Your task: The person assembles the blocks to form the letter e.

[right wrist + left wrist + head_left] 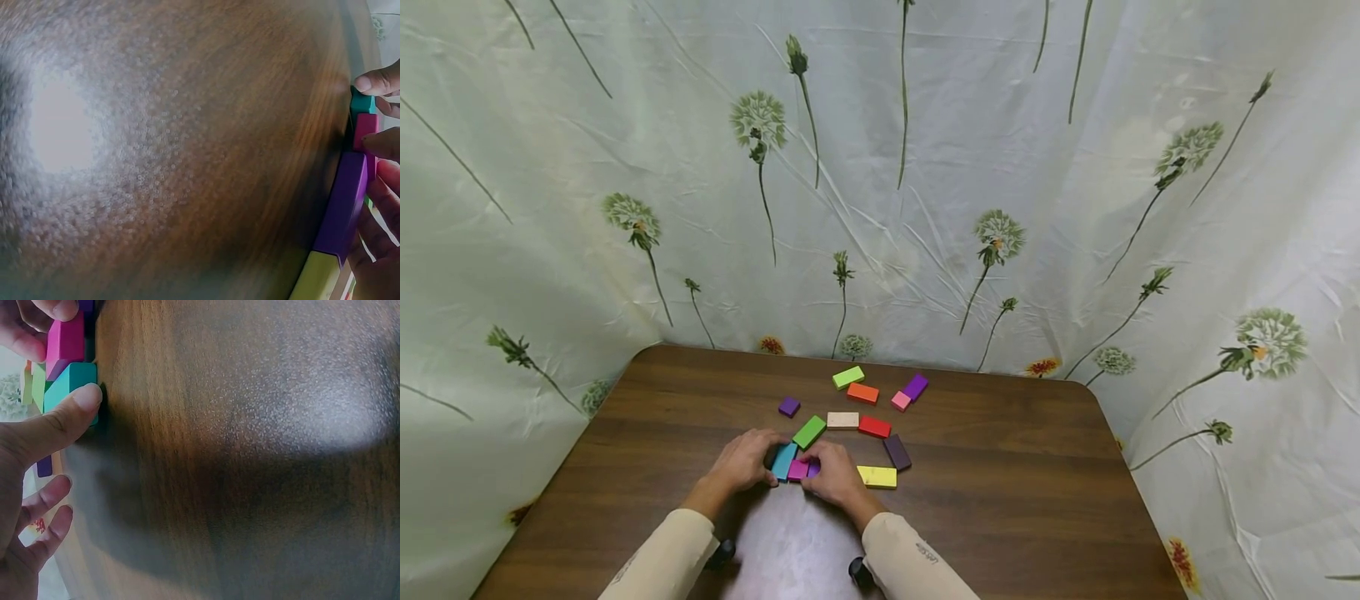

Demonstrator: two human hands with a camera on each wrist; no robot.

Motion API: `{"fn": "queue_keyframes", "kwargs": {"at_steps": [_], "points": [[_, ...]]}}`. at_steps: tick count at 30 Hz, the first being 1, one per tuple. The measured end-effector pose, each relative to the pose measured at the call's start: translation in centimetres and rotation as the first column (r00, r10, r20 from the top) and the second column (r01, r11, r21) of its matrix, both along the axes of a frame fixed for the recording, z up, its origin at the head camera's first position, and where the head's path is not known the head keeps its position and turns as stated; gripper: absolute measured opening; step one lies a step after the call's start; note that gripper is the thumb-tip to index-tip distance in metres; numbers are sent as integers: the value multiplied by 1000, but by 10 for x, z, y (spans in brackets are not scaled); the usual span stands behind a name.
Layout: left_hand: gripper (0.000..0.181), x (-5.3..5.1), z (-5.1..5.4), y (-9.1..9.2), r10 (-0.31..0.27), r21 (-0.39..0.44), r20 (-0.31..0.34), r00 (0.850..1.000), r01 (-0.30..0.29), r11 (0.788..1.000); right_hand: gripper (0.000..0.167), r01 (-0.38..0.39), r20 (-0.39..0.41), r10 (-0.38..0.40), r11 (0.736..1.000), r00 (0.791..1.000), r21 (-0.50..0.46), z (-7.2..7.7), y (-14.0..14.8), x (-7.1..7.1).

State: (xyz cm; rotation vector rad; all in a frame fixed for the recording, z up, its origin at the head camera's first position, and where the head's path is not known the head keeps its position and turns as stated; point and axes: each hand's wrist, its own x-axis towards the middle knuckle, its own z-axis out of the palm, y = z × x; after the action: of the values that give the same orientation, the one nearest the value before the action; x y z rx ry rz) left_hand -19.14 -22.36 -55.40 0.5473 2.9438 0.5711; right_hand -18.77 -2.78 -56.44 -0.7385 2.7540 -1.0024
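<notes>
In the head view my left hand (742, 461) holds the teal block (784, 462) between thumb and fingers; its thumb presses the near end in the left wrist view. The right hand (837, 477) pinches the magenta block (798, 471), which sits against the teal one. A purple block (342, 209) lies beside the magenta block, partly hidden by the right hand in the head view, with the yellow block (877, 477) at its other end. A green block (809, 432) lies beyond the teal block.
Beige (842, 421), red (875, 427) and dark (897, 452) blocks curve round to the yellow one. Farther back lie lime (848, 377), orange (863, 393), pink (901, 401) and purple (915, 387) blocks, and a small purple block (789, 407) at left. A flowered curtain hangs behind the table.
</notes>
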Motion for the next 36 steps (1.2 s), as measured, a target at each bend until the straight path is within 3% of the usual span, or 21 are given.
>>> {"fn": "queue_keyframes", "kwargs": {"at_steps": [20,36], "points": [[61,0,-1,0,9,-1,4,1000,-9,1000,27,-17,-40,18,1000,999,9,-3,2,1],[61,0,-1,0,10,-14,6,1000,-9,1000,36,-26,18,26,999,999,-39,1,15,-1]]}}
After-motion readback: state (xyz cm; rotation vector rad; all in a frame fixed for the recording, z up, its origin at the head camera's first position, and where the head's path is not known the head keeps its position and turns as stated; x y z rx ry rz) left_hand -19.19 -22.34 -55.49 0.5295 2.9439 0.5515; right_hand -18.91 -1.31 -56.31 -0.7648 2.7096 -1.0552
